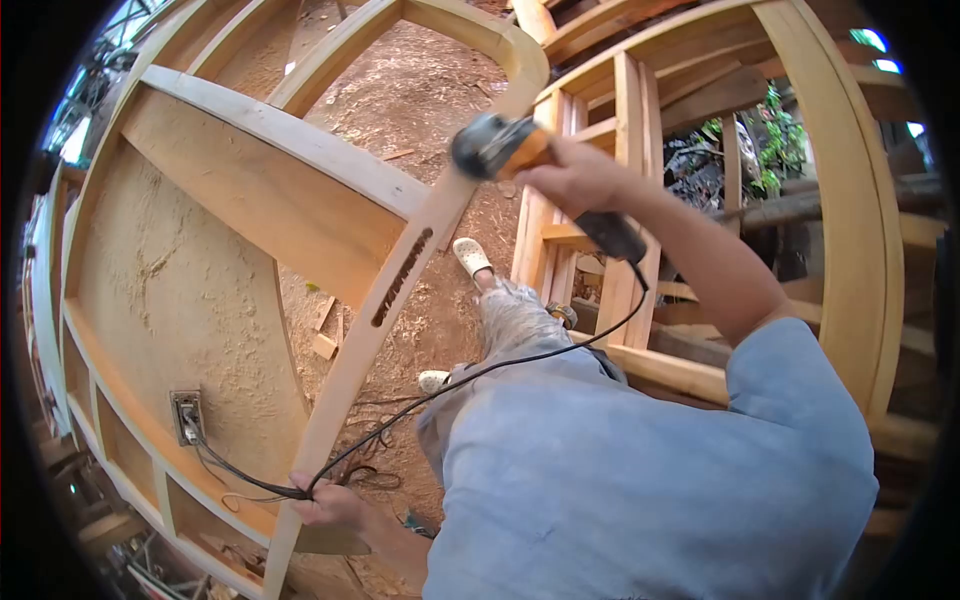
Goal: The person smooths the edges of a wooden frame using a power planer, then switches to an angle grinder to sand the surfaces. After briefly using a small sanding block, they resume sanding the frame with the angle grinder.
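My right hand (575, 178) is wrapped round an orange-and-black angle grinder (525, 145), slightly blurred. The grinder's head overlaps the upper end of a pale wooden rail (345, 385) in this view. From its rear a black power cord (480, 372) curves down towards my left hand (335, 505). That hand is closed on the cord at the lower part of the rail. A dark row of carved or burned marks (402, 277) runs along the rail between my hands.
A socket box (187, 417) with a plug in it lies on a sawdust-covered panel (190, 290). Another wooden frame (690, 375) stands at the right. Wood offcuts (325, 345) and shavings lie on the earth floor near my shoes (470, 258). Loose cord (370, 475) coils by my left arm.
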### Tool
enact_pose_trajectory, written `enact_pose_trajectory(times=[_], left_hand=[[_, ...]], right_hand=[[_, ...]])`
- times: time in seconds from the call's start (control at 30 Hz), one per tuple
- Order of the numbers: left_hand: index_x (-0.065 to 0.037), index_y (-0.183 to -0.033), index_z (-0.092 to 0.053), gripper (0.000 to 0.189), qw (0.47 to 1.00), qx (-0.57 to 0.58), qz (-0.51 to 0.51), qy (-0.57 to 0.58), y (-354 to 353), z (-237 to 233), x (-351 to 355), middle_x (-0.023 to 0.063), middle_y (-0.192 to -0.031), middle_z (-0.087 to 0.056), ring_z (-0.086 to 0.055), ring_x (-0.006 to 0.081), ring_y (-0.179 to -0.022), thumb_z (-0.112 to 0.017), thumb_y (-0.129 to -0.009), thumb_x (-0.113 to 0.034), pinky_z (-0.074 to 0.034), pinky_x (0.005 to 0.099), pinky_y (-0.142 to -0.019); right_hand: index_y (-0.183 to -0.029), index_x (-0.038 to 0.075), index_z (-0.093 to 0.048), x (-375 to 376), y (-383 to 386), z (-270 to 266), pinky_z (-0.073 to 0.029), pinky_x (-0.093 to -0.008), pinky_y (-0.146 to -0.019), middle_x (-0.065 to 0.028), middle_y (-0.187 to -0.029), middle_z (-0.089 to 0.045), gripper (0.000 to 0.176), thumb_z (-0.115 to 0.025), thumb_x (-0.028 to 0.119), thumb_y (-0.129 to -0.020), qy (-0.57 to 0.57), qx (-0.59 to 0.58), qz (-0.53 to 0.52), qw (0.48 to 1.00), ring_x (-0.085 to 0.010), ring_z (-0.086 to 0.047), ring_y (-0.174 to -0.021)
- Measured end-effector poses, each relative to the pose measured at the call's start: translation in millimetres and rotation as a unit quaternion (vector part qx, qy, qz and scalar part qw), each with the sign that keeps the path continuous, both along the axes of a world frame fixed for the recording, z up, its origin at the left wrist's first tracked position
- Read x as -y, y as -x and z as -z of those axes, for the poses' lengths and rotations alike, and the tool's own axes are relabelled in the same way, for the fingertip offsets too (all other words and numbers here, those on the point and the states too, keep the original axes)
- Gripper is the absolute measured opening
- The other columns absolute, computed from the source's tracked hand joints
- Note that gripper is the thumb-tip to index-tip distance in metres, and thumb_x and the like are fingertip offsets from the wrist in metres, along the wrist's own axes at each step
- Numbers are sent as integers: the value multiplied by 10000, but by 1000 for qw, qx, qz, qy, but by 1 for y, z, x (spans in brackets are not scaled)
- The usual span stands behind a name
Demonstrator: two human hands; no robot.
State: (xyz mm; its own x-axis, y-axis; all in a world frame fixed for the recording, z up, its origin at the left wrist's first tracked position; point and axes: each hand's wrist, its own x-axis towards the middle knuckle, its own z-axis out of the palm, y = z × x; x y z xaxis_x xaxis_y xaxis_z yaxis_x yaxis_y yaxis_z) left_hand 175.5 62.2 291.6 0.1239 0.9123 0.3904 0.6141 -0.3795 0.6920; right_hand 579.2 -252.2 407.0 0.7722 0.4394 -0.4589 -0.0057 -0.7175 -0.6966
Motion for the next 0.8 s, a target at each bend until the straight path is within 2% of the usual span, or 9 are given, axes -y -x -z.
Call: enact_pose_trajectory(times=[0.27, 0.37, 0.5, 0.53, 0.63, 0.67, 0.73, 0.77, 0.8], left_hand=[[106, -751, -550, 397, 999, -45, 6, -19, -71, 33, 11, 210, -608, -572, -539, 353, -553, -639, -973, -211, -445, 431, -529], [111, -789, -570, 370, 991, -119, -43, 53, -101, 20, 29, 226, -663, -605, -572, 339, -601, -626, -977, -203, -460, 432, -569], [99, -804, -580, 381, 993, -17, -53, 101, -128, 18, 46, 181, -680, -637, -592, 264, -619, -597, -999, -228, -474, 404, -570], [89, -807, -587, 380, 980, -17, -85, 180, -137, 8, 57, 151, -669, -635, -590, 242, -624, -568, -1012, -230, -478, 402, -576], [86, -828, -609, 368, 968, -3, -122, 220, -166, -19, 74, 139, -680, -645, -597, 227, -614, -546, -1015, -225, -493, 397, -581], [80, -818, -612, 366, 985, 0, -70, 159, -144, 12, 60, 142, -675, -650, -606, 231, -606, -543, -1013, -222, -493, 400, -573], [67, -800, -619, 354, 997, -18, -34, 73, -118, 35, 55, 154, -678, -661, -613, 236, -595, -555, -1001, -217, -491, 401, -565], [61, -791, -622, 344, 997, -35, -42, 51, -131, 27, 56, 163, -686, -667, -612, 236, -591, -570, -991, -214, -489, 399, -565], [61, -791, -622, 344, 996, -38, -60, 51, -135, 20, 57, 163, -686, -667, -612, 236, -591, -570, -991, -214, -489, 399, -565]], right_hand=[[-1180, 19, -583, 88, -178, 19, -477, -272, -763, -32, -970, -607, 423, -652, 341, -914, -11, 24, 23, 999, -114, -560, -862], [-1154, 8, -589, 75, -217, 8, -474, -271, -774, -34, -971, -615, 434, -657, 360, -911, -2, 75, 12, 997, -112, -564, -873], [-1114, 15, -621, 67, -267, 12, -485, -294, -781, -42, -916, -633, 427, -657, 384, -902, 15, 98, -8, 995, -139, -592, -841], [-1140, 14, -617, 71, -281, 12, -481, -284, -793, -39, -926, -633, 430, -649, 376, -910, 29, -3, -57, 998, -122, -582, -847], [-1135, 15, -618, 83, -250, 21, -468, -270, -750, 4, -884, -606, 324, -620, 270, -934, -85, 75, -29, 993, -91, -555, -824], [-1191, 10, -605, 94, -241, 14, -471, -268, -763, 5, -911, -611, 324, -605, 215, -940, -101, -24, -27, 994, -92, -556, -852], [-1256, 3, -561, 105, -203, 7, -466, -246, -699, 1, -928, -603, 376, -603, 168, -921, -65, -74, 18, 995, -83, -541, -794], [-1235, 7, -567, 102, -179, 5, -468, -253, -700, 3, -931, -599, 378, -620, 175, -901, -19, 6, -7, 1000, -85, -539, -791], [-1247, 3, -553, 96, -160, -3, -483, -280, -789, -26, -996, -617, 412, -634, 183, -885, 11, -65, 11, 998, -113, -558, -871]])
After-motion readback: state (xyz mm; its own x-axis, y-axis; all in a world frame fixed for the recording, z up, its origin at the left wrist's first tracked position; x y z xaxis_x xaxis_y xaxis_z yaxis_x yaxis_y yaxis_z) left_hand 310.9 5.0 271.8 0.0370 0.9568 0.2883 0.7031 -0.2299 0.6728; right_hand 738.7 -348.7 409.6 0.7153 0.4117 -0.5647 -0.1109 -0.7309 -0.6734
